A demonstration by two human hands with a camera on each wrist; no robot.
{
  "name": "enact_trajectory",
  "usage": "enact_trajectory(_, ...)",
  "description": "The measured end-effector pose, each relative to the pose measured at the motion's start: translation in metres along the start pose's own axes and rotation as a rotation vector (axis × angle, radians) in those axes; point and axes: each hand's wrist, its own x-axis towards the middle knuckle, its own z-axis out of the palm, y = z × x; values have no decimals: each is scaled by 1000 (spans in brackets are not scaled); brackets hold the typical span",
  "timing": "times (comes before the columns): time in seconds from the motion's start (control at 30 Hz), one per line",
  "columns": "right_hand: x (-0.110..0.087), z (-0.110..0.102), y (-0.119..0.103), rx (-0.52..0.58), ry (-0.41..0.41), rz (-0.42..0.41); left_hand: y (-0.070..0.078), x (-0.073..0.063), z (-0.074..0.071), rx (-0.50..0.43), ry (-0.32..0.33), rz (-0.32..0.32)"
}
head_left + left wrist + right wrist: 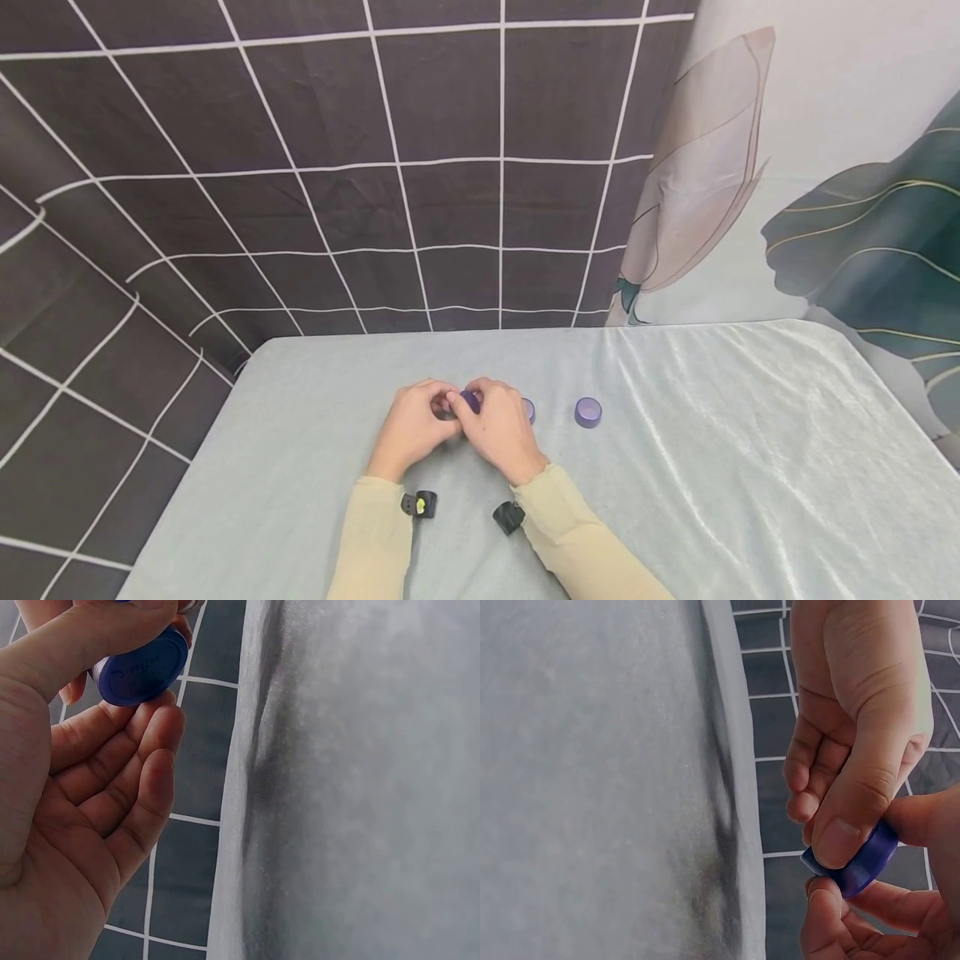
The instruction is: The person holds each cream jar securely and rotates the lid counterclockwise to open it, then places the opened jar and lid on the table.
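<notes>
Both hands hold one small round purple-blue container [470, 401] between them, over the far middle of the table. My left hand [416, 423] pinches its edge between thumb and fingertips. In the left wrist view, the flat round face of the container [144, 671] carries raised lettering too faint to read. My right hand [501, 423] grips the other side. Its thumb lies along the container [866, 862] in the right wrist view. Just right of that hand sits a purple round piece [529, 409], partly hidden by it. A similar purple round piece [588, 412] lies farther right.
A pale grey velvety cloth covers the table [712, 450], with creases on the right. Behind and to the left hangs a dark curtain [442, 108] with a white grid. A leaf-patterned curtain [825, 100] hangs at the back right.
</notes>
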Motion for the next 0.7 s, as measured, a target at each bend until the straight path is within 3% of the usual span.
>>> enact_trajectory(0.7, 0, -2, -3, -2, -16, -7, 0, -1, -1, -8, -9, -14)
